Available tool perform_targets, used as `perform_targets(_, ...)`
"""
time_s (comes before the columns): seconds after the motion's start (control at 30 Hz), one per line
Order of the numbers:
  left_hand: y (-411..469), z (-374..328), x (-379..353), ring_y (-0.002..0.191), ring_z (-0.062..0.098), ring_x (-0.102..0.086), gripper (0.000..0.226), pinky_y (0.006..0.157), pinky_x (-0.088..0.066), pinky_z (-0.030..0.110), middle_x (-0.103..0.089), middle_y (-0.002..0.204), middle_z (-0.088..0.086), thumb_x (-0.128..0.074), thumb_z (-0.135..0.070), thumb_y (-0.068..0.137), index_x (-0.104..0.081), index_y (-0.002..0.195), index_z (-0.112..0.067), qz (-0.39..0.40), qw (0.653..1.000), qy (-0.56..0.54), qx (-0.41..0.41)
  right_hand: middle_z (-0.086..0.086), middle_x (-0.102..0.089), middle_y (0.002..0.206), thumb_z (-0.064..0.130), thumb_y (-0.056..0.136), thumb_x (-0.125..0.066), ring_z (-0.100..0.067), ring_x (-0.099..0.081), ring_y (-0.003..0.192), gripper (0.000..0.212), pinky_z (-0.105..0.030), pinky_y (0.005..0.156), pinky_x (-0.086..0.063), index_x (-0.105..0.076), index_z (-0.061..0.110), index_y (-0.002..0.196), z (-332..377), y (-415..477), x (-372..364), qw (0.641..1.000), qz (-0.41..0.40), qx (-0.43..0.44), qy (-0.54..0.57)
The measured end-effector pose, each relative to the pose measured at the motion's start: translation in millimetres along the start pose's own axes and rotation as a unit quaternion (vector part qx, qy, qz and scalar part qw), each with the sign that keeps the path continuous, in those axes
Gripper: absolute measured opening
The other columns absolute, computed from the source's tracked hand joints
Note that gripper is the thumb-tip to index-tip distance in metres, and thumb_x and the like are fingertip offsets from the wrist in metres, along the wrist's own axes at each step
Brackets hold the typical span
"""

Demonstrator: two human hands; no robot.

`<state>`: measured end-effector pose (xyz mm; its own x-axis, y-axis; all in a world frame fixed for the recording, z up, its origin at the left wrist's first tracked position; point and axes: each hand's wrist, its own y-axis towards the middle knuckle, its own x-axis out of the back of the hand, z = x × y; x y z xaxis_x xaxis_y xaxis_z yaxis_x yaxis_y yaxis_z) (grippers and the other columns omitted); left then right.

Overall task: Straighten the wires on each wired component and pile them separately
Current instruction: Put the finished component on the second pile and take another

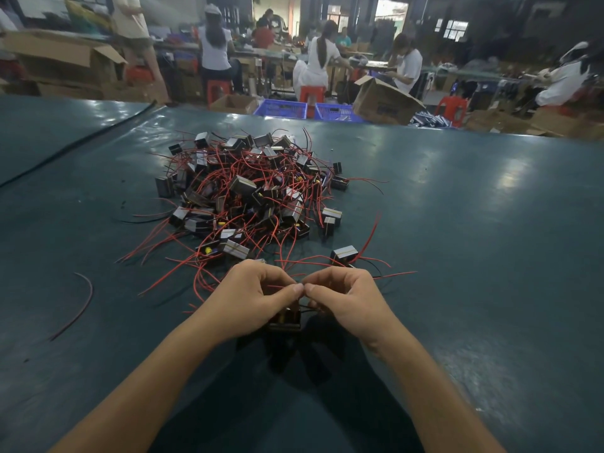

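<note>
A tangled heap of wired components [248, 194], small black-and-silver blocks with red and black leads, lies on the dark green table [474, 223]. Close in front of it, my left hand [251, 295] and my right hand [346, 299] meet thumb to thumb, each pinching the wires of one component [287, 318] that hangs below and between them, mostly hidden by my fingers. One separate component [343, 255] sits just beyond my right hand with its red lead pointing up-right.
A loose red wire [80, 305] lies at the left. A black cable [75, 143] crosses the far left of the table. Beyond the far edge are blue crates [284, 107], cardboard boxes [382, 99], red stools and several seated people.
</note>
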<state>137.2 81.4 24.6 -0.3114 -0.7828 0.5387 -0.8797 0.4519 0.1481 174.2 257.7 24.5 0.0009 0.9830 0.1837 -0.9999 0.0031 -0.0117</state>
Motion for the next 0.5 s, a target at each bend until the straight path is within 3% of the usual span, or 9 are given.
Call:
perform_targets(0.37, -0.8, 0.4, -1.5, 0.060, 0.003, -0.065, 0.012, 0.058, -0.050, 0.017, -0.070, 0.067, -0.008, -0.072, -0.030, 0.084, -0.074, 0.074, -0.023, -0.029, 0.999, 0.000, -0.026, 0.000, -0.072, 0.075, 0.011, 0.088, -0.069, -0.007, -0.065, 0.069, 0.011, -0.018, 0.066, -0.054, -0.072, 0.018, 0.081, -2.6, 0.1, 1.5, 1.000, 0.016, 0.013, -0.016)
perform_targets(0.5, -0.3, 1.1, -2.6, 0.062, 0.003, -0.065, 0.010, 0.059, -0.048, 0.015, -0.071, 0.068, -0.009, -0.071, -0.028, 0.085, -0.074, 0.077, -0.024, -0.030, 0.998, -0.006, -0.046, -0.004, -0.067, 0.070, 0.013, 0.089, -0.068, -0.006, -0.059, 0.058, 0.011, -0.018, 0.056, -0.051, -0.072, 0.017, 0.079, -3.6, 0.2, 1.4, 1.000, 0.021, -0.012, 0.018)
